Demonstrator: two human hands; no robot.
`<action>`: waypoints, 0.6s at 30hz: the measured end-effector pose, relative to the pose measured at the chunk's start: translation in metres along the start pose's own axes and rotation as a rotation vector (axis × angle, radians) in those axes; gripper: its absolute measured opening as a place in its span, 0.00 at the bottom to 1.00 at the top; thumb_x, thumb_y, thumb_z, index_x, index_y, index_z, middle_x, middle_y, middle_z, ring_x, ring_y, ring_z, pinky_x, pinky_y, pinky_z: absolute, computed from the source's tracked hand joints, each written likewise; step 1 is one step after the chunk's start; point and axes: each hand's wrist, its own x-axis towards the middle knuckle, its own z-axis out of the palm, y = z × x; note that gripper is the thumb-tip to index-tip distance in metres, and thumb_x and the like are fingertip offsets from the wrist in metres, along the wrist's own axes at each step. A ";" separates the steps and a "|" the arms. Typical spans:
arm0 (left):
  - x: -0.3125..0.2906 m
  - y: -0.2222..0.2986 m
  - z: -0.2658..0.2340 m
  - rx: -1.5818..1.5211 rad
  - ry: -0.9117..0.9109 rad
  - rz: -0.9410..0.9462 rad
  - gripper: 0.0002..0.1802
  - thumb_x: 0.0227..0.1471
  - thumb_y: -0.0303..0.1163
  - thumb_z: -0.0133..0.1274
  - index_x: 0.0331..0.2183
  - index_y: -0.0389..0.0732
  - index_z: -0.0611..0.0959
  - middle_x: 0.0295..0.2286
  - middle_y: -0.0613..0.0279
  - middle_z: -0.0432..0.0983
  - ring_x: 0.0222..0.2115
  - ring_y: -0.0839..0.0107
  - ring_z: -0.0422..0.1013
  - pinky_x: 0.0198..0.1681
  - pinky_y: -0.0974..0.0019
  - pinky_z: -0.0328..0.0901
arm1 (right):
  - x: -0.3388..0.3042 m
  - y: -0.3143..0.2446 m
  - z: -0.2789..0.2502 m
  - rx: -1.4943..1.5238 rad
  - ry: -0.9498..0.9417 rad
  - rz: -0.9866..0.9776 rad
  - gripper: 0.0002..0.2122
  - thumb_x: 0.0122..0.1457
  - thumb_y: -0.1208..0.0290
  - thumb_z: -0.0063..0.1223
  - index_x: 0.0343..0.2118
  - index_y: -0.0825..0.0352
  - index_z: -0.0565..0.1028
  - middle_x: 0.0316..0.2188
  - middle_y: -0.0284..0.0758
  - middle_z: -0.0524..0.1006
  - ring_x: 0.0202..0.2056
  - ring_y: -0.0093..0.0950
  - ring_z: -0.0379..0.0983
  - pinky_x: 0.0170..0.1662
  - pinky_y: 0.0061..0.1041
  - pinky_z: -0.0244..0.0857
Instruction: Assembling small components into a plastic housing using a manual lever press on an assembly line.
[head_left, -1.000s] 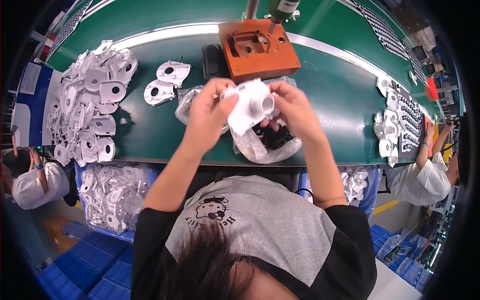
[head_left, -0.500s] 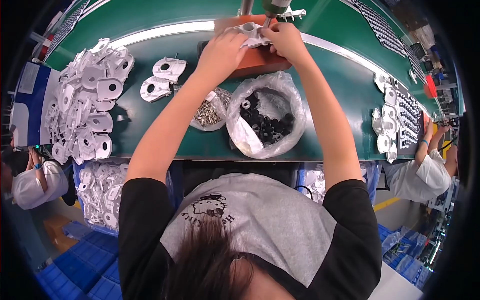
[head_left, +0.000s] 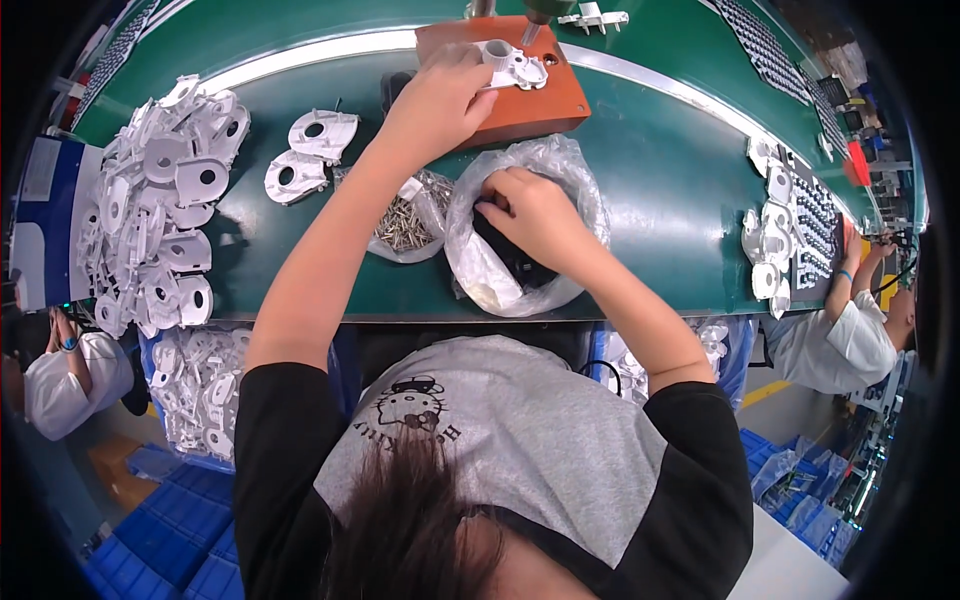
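My left hand [head_left: 452, 98] has its fingers closed on the left end of a white plastic part [head_left: 520, 70], which has a round tube and a flat lobe. The part rests on an orange block [head_left: 530, 115] at the far middle of the table. My right hand [head_left: 540, 218] is over the mouth of a clear plastic bag [head_left: 582, 188], its fingers curled toward black plastic pieces [head_left: 525, 268] inside. What those fingers pinch, if anything, cannot be made out. Above the block hangs the tip of a green power driver [head_left: 535, 25], apart from the white part.
A smaller bag of metal screws [head_left: 405, 228] lies left of the larger bag. Two white housings [head_left: 322, 135] sit beyond it, beside a tall heap of white housings [head_left: 165, 200]. More white parts [head_left: 775, 230] and a tray of black pieces [head_left: 815, 235] are at right, near a co-worker's arm [head_left: 845, 270].
My right hand has left the white part on the block and come down to the bag of black pieces. My left hand stays on the part. The driver tip stands clear of it.
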 end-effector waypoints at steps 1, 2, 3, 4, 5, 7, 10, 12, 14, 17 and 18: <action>0.000 0.001 -0.001 0.003 0.005 0.000 0.10 0.47 0.31 0.51 0.29 0.34 0.72 0.34 0.51 0.70 0.39 0.51 0.65 0.41 0.55 0.62 | 0.002 -0.001 0.003 -0.020 0.018 -0.036 0.08 0.47 0.73 0.56 0.28 0.70 0.71 0.23 0.41 0.72 0.27 0.37 0.72 0.31 0.30 0.65; 0.000 0.002 -0.002 0.016 -0.036 -0.022 0.11 0.45 0.31 0.52 0.31 0.35 0.74 0.35 0.52 0.70 0.40 0.53 0.65 0.45 0.56 0.61 | 0.003 -0.002 0.000 -0.023 0.018 -0.041 0.08 0.47 0.73 0.56 0.28 0.70 0.71 0.23 0.41 0.72 0.27 0.37 0.72 0.31 0.30 0.65; 0.000 0.003 -0.003 0.029 -0.077 -0.044 0.13 0.44 0.32 0.53 0.33 0.36 0.75 0.36 0.53 0.70 0.42 0.55 0.65 0.48 0.57 0.60 | 0.004 -0.004 -0.005 0.060 -0.052 -0.017 0.07 0.48 0.74 0.55 0.29 0.70 0.71 0.23 0.41 0.72 0.26 0.36 0.72 0.31 0.30 0.65; -0.001 0.002 -0.002 0.026 -0.085 -0.057 0.17 0.43 0.36 0.54 0.35 0.35 0.75 0.38 0.50 0.70 0.43 0.53 0.64 0.51 0.56 0.58 | 0.007 -0.005 -0.009 0.146 -0.125 0.002 0.07 0.49 0.75 0.54 0.29 0.70 0.70 0.23 0.40 0.72 0.26 0.35 0.71 0.31 0.29 0.65; -0.003 0.002 -0.002 0.069 -0.065 -0.038 0.21 0.42 0.38 0.55 0.36 0.34 0.75 0.39 0.48 0.70 0.44 0.53 0.64 0.53 0.56 0.57 | 0.011 -0.007 -0.017 0.210 -0.136 0.058 0.07 0.49 0.76 0.53 0.31 0.70 0.70 0.23 0.39 0.72 0.26 0.31 0.71 0.31 0.27 0.65; -0.006 0.005 0.003 0.160 -0.020 -0.008 0.30 0.39 0.45 0.58 0.40 0.32 0.73 0.41 0.45 0.68 0.47 0.51 0.62 0.57 0.54 0.53 | 0.017 0.001 -0.033 0.414 -0.091 0.165 0.09 0.52 0.78 0.51 0.36 0.69 0.70 0.23 0.31 0.71 0.27 0.19 0.68 0.31 0.20 0.63; -0.007 0.008 -0.001 0.165 -0.056 -0.022 0.35 0.37 0.47 0.59 0.42 0.31 0.72 0.42 0.45 0.68 0.49 0.52 0.61 0.58 0.54 0.52 | 0.037 0.024 -0.060 0.520 0.125 0.134 0.10 0.53 0.75 0.48 0.38 0.71 0.74 0.25 0.31 0.76 0.26 0.16 0.68 0.30 0.19 0.64; -0.008 0.006 0.001 0.184 -0.043 -0.001 0.37 0.36 0.49 0.60 0.42 0.30 0.72 0.43 0.46 0.68 0.50 0.52 0.61 0.58 0.54 0.51 | 0.055 0.041 -0.074 0.510 0.221 0.230 0.10 0.53 0.73 0.49 0.37 0.71 0.75 0.24 0.32 0.76 0.24 0.16 0.68 0.27 0.16 0.63; -0.007 0.005 0.002 0.137 -0.076 -0.050 0.35 0.38 0.47 0.60 0.45 0.36 0.71 0.48 0.49 0.65 0.52 0.52 0.58 0.58 0.53 0.52 | 0.078 0.057 -0.075 0.502 0.337 0.215 0.09 0.52 0.72 0.51 0.34 0.70 0.76 0.24 0.33 0.75 0.23 0.19 0.69 0.26 0.17 0.63; -0.010 0.003 0.003 0.150 -0.021 -0.025 0.35 0.37 0.49 0.60 0.41 0.32 0.73 0.44 0.47 0.68 0.50 0.53 0.61 0.59 0.54 0.51 | 0.104 0.060 -0.072 0.122 0.453 0.103 0.07 0.51 0.74 0.54 0.31 0.71 0.77 0.25 0.30 0.73 0.26 0.18 0.68 0.29 0.17 0.61; -0.010 0.003 0.005 0.154 -0.021 -0.030 0.35 0.37 0.49 0.60 0.41 0.32 0.73 0.44 0.47 0.68 0.50 0.53 0.61 0.59 0.54 0.51 | 0.107 0.058 -0.070 0.060 0.476 0.086 0.07 0.49 0.73 0.56 0.29 0.71 0.76 0.28 0.32 0.72 0.27 0.20 0.68 0.31 0.19 0.62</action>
